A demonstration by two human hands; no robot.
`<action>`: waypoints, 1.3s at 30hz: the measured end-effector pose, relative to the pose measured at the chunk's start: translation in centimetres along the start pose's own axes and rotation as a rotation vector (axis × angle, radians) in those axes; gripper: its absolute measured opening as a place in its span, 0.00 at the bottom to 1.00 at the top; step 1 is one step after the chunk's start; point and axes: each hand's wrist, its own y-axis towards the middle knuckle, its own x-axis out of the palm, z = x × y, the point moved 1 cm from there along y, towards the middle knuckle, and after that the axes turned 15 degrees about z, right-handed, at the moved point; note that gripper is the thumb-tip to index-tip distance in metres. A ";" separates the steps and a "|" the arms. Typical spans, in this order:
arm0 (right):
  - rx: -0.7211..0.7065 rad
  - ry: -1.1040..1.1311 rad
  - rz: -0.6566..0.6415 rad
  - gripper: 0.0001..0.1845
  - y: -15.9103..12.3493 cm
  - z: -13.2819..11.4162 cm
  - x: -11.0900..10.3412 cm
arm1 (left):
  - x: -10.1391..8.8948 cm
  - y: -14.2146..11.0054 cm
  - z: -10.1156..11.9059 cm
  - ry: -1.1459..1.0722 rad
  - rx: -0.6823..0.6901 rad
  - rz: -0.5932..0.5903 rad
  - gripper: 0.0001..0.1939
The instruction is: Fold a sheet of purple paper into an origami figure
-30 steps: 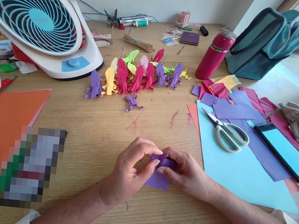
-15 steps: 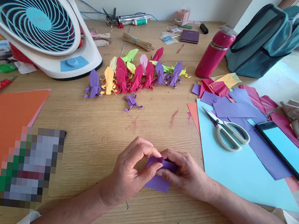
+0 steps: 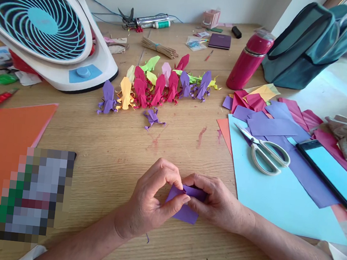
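Note:
A small sheet of purple paper [image 3: 187, 215] is held just above the table between my two hands. My left hand [image 3: 150, 200] is closed, thumb and forefinger at the paper's upper edge, where a bit of it is turned over. My right hand [image 3: 215, 200] grips the right side of the sheet between thumb and fingers. Part of the paper is hidden behind the fingers. Beyond my hands, a small purple folded paper figure [image 3: 152, 118] lies in front of a cluster of several folded figures in red, purple, yellow, green and pink, among them a red one [image 3: 159, 91].
White-handled scissors [image 3: 266, 152] lie on a light blue sheet [image 3: 255, 205], beside purple paper pieces and a phone [image 3: 331, 173]. A red bottle [image 3: 250, 61] and a teal bag [image 3: 302, 48] stand behind. Left are a fan [image 3: 95, 51] and orange paper [image 3: 7, 149].
My left fingertips have shifted slightly along the paper's upper edge, and the raised flap there now lies lower. The sheet has tilted a little; my right hand stays nearly in place.

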 end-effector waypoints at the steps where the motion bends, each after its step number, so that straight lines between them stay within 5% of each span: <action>1: -0.005 0.001 -0.001 0.06 0.0 0.0 0.0 | -0.1 0.0 0.0 -0.006 -0.007 -0.012 0.09; 20: -0.012 -0.006 -0.005 0.07 -0.1 0.3 0.1 | -1.1 0.8 -0.4 0.066 0.074 -0.128 0.07; 39: 0.249 0.210 -0.007 0.13 0.4 0.3 -0.5 | -2.1 1.6 -1.1 0.081 0.037 -0.182 0.04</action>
